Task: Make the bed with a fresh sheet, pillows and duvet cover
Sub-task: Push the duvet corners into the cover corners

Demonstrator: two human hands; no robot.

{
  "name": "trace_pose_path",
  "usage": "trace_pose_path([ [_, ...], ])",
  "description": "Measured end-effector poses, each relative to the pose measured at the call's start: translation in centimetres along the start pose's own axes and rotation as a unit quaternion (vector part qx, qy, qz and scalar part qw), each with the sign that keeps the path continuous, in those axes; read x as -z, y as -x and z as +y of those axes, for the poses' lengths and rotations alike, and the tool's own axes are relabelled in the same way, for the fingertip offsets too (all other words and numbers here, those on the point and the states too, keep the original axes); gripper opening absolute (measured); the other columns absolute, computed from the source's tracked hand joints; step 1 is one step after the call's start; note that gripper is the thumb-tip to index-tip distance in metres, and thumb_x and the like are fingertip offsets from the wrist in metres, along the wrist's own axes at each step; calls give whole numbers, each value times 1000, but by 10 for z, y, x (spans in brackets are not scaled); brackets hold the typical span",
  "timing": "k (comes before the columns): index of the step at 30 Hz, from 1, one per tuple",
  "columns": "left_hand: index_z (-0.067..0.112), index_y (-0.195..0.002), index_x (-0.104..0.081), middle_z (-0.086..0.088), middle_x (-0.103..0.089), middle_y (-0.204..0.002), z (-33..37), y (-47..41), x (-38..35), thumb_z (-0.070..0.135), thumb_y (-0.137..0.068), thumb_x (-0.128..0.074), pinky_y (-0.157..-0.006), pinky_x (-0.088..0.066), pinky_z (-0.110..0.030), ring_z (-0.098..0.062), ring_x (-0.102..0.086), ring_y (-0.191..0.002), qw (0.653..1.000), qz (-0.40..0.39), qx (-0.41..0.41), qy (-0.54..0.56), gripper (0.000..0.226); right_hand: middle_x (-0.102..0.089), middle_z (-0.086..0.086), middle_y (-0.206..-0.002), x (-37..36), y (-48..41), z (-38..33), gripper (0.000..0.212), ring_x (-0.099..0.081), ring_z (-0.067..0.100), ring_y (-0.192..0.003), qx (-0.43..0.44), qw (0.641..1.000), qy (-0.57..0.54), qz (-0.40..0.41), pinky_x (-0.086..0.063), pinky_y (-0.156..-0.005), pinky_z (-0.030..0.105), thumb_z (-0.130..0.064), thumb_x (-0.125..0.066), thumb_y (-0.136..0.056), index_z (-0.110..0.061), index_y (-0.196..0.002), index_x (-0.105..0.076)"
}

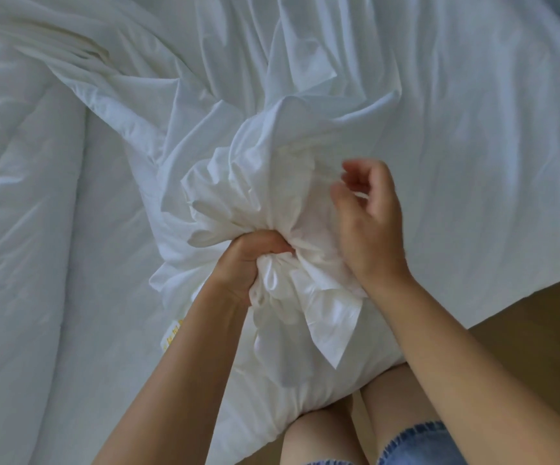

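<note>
At the edge of a bed (506,256) draped in a rumpled white sheet (456,112), a person's left hand (255,260) is gripping a bunched white duvet cover (271,196), fingers (271,241) curled tight around the fabric. The right hand (369,226) is poised over the bundle, its fingers loosely curled and holding nothing. Wooden floor (540,330) is showing at right.

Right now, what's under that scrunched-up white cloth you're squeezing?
A puffy white bundle shows below the scrunched cloth, resting against bare knees. The left hand grips the cloth; whatever lies deeper is covered.
</note>
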State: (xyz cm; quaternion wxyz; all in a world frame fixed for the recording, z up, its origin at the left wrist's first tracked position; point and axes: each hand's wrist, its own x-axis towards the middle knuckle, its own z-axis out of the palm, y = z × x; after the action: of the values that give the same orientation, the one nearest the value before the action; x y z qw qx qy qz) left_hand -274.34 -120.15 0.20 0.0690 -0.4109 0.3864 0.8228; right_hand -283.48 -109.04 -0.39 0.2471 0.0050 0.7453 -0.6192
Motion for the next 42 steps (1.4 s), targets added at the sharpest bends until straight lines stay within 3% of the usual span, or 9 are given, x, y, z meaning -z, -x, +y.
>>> trace_pose_path([
  [3,13,-63,-73,-4,-67,-63,0,-1,-5,8,-45,-67,-55,-55,-30,-20,-68,-60,1000,-12,13,18,20,-61,4,-109,14,18,22,20,-54,22,-108,-139,985,98,-9,-43,-97,35,-28,-53,-91,-13,-103,-60],
  [6,14,-71,-76,-6,-70,-72,-3,-2,-9,3,-51,-68,-59,-56,-34,-23,-70,-68,999,10,1,46,25,-60,-4,-72,23,30,34,36,-56,12,-71,-224,964,90,-110,-45,-68,25,-38,-49,-93,-11,-71,-57],
  [12,8,-79,-69,-6,-68,-70,-3,-3,-16,4,-62,-59,-54,-55,-30,-23,-68,-63,995,85,-44,25,21,-43,-17,-51,37,45,39,39,-38,0,-49,-45,998,27,45,-32,-49,11,-22,-40,-101,-20,-63,-36],
  [18,9,-83,-69,-3,-70,-72,-10,-1,-20,2,-62,-55,-55,-55,-29,-19,-69,-66,994,90,-66,18,27,-44,-4,-59,54,76,74,32,-41,5,-55,-122,985,111,-53,-36,-54,26,-27,-46,-96,-15,-66,-43],
  [25,6,-93,-67,-7,-70,-82,-11,8,-9,2,-61,-65,-63,-55,-31,-24,-69,-77,994,61,-64,-59,32,-53,-3,-81,47,37,-9,10,-50,8,-74,215,967,133,-6,-41,-70,12,-25,-48,-93,-17,-88,-51],
  [29,7,-77,-72,-9,-68,-70,-9,17,-5,4,-57,-66,-57,-54,-28,-23,-68,-65,996,23,-76,-50,21,-57,-9,-67,18,36,-28,41,-57,12,-70,20,904,317,-287,-47,-67,24,-50,-40,-95,-17,-80,-60],
  [34,21,-74,-77,0,-73,-76,0,42,8,20,-65,-70,-63,-54,-22,-14,-71,-78,989,62,-85,-103,12,-65,-13,-119,-4,33,-33,72,-57,5,-113,-127,872,152,-447,-40,-102,27,-80,-28,-76,-32,-115,-64],
  [39,25,-81,-54,19,-58,-53,9,57,17,10,-101,-32,-57,-45,-6,3,-57,-65,943,246,-116,-193,33,-71,-21,-95,-61,61,-40,36,-64,-7,-90,-115,932,-14,-343,-52,-82,14,-49,-76,-64,-33,-94,-64],
  [42,26,-71,-54,14,-60,-61,9,80,24,6,-89,-50,-52,-47,-10,10,-58,-58,874,314,-198,-313,27,-74,-10,-89,-91,76,-41,28,-68,1,-88,-161,938,-66,-298,-52,-78,13,-26,-83,-66,-24,-90,-69],
])
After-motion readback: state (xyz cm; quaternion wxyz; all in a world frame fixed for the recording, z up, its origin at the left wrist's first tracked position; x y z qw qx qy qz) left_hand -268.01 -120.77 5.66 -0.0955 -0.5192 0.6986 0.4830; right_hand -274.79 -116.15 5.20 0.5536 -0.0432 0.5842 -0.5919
